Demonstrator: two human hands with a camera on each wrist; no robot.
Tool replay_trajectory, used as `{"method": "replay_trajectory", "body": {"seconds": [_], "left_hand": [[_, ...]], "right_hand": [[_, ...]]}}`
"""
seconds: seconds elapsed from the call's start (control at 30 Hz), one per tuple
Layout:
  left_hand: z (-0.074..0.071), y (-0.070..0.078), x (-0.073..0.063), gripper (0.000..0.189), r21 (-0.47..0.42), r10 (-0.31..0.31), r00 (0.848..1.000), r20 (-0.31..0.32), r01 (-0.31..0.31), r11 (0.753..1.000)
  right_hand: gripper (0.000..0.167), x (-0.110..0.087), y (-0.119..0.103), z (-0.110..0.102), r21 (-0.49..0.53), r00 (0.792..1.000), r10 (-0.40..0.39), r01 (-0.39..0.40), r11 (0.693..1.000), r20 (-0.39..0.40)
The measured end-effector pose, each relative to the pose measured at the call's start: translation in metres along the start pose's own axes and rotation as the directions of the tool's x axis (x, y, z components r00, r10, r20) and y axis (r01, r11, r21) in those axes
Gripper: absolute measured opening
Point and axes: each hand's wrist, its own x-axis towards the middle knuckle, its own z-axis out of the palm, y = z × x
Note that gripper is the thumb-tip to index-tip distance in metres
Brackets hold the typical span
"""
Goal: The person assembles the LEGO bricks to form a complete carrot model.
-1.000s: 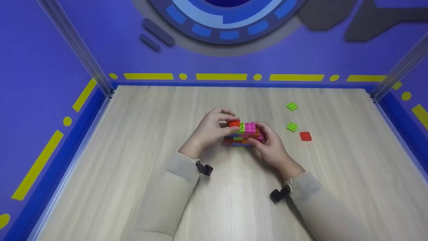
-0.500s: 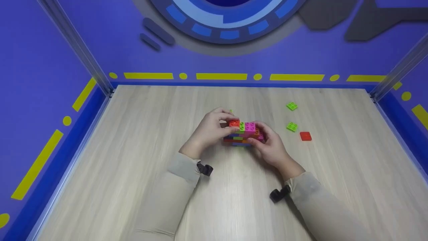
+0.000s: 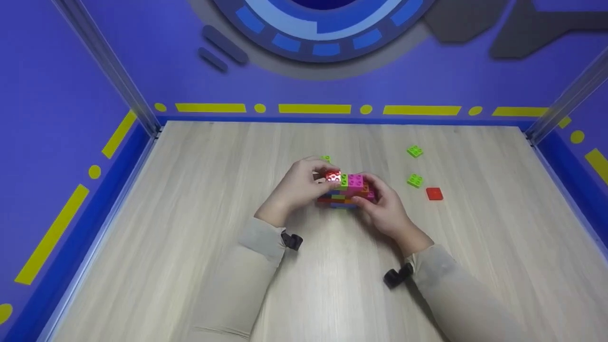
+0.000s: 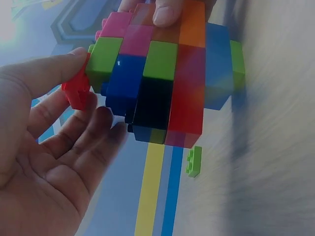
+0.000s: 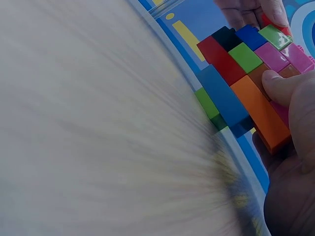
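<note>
A many-coloured stack of toy building bricks [image 3: 343,194] stands near the middle of the wooden table. My right hand [image 3: 385,209] grips its right side, and in the right wrist view the thumb [image 5: 280,87] presses on a brown brick beside an orange one [image 5: 261,113]. With thumb and fingers, my left hand [image 3: 300,184] pinches a small red brick [image 4: 77,88] at the stack's upper left end. It sits against the studs of a green brick [image 4: 104,61]; whether the two are joined I cannot tell. The left hand's lower fingers spread behind the stack.
Two loose green bricks [image 3: 414,151] and a flat red piece [image 3: 434,194] lie to the right. Another green brick [image 3: 326,158] sits behind the left hand. Blue panels [image 3: 304,90] border the table [image 3: 213,166] at the back and sides.
My left hand has shifted slightly, uncovering more of the green brick behind it. The red brick has tilted a little and now catches glare. The right hand and stack look almost still.
</note>
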Motion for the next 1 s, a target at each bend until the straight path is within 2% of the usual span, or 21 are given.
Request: {"method": "replay_trajectory", "body": {"seconds": [0.3, 0.63, 0.73, 0.8, 0.87, 0.9, 0.93, 1.0], "left_hand": [[0.003, -0.001, -0.001, 0.037, 0.005, -0.050, 0.999, 0.021, 0.050, 0.999], [0.000, -0.002, -0.001, 0.040, 0.041, -0.051, 0.998, 0.048, 0.049, 0.998], [0.000, -0.002, -0.001, 0.040, 0.044, -0.051, 0.998, 0.047, 0.049, 0.998], [0.000, -0.002, -0.001, 0.040, 0.046, -0.059, 0.997, 0.044, 0.057, 0.997], [0.000, -0.002, -0.002, 0.040, 0.050, -0.073, 0.996, 0.042, 0.071, 0.996], [0.000, -0.002, -0.002, 0.040, 0.053, -0.078, 0.996, 0.040, 0.076, 0.996], [0.000, -0.002, -0.002, 0.040, 0.055, -0.081, 0.996, 0.039, 0.079, 0.995], [0.000, -0.002, -0.002, 0.041, 0.056, -0.085, 0.996, 0.038, 0.083, 0.995]], "right_hand": [[0.062, -0.001, -0.001, -0.002, -0.006, 1.000, -0.011, 0.011, 1.000, -0.002], [0.058, 0.000, 0.001, -0.009, -0.013, 1.000, -0.010, 0.011, 1.000, 0.016], [0.048, 0.001, 0.002, -0.019, 0.024, 0.999, -0.020, 0.021, 0.999, -0.032], [0.041, 0.002, 0.003, -0.029, 0.069, 0.993, -0.036, 0.044, 0.997, -0.111], [0.035, 0.003, 0.005, -0.042, 0.116, 0.969, -0.070, 0.100, 0.988, -0.239], [0.032, 0.003, 0.006, -0.049, 0.126, 0.945, -0.095, 0.140, 0.982, -0.314], [0.029, 0.003, 0.007, -0.057, 0.107, 0.911, -0.124, 0.179, 0.978, -0.393], [0.024, 0.002, 0.010, -0.076, 0.042, 0.825, -0.188, 0.247, 0.968, -0.533]]}}
